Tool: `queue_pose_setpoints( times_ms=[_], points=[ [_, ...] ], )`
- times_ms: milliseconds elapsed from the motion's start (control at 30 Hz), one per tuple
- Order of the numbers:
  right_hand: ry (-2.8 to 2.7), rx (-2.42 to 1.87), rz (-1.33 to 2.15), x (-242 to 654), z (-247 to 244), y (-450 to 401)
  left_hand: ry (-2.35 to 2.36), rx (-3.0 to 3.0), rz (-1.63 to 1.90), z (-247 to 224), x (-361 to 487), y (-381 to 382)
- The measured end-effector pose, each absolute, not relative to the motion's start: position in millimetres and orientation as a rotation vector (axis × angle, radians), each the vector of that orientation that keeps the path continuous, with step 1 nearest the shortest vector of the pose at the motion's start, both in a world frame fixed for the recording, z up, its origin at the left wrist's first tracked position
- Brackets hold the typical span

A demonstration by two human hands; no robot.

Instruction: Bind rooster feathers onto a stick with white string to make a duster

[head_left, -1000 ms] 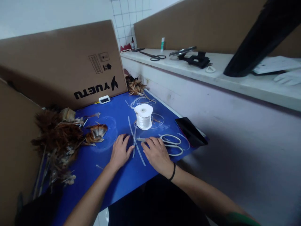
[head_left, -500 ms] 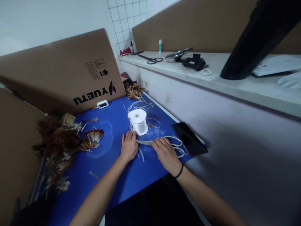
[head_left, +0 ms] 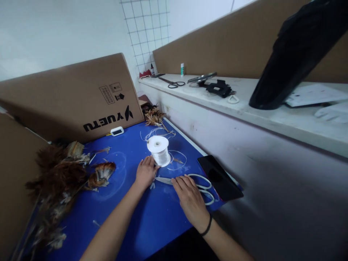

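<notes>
A white spool of clear or white ribbon stands upright on the blue tabletop. Against its lower left side rests my left hand, fingers low and extended, thumb apart; nothing shows in it. Short clear strips lie just below that thumb. My right hand is over the middle of large scissors, fingers across the pivot area. The blades look closed and point toward my left hand, while the pale loop handles stick out to the right. A loose loop of ribbon lies right of the spool.
Brown feathers are heaped at left, with another bunch behind the spool. A phone lies at the right edge. A cardboard box and a small white device are behind. The ledge holds other scissors.
The view has tilted up, so everything sits lower. The short strips now lie nearer my left hand, left of the scissor tip. My right hand stays on the scissors.
</notes>
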State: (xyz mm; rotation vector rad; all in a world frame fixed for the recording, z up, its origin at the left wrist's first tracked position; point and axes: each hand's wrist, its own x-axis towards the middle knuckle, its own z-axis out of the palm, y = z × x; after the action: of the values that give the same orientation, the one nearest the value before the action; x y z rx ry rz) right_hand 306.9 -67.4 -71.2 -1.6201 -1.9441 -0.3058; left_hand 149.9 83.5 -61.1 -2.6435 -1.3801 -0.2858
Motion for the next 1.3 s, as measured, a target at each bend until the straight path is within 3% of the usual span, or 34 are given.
queue_pose_setpoints(
  times_ms=[667,833,1000,1200,1300],
  points=[
    [-2.145,-1.455,-0.254,314.5,-68.4,-67.3,-1.712,-2.489,-0.328,-32.0,218.5,139.5],
    [-2.074,-1.345,-0.089,295.2,-26.6,-61.6,-1.643,-2.707,-0.418,-3.5,160.4,114.7],
    [-2.173,-1.270,0.362,239.9,9.1,-28.9,-1.551,-2.621,-0.920,-2.2,53.1,102.6],
    [-2.223,-1.335,0.701,153.8,-5.1,46.4,-1.730,-2.447,-0.827,-31.6,-65.5,109.4],
    [-2.264,-1.370,0.687,118.9,-20.7,69.1,-1.748,-2.517,-0.767,-48.9,-92.9,103.7]
  ],
)
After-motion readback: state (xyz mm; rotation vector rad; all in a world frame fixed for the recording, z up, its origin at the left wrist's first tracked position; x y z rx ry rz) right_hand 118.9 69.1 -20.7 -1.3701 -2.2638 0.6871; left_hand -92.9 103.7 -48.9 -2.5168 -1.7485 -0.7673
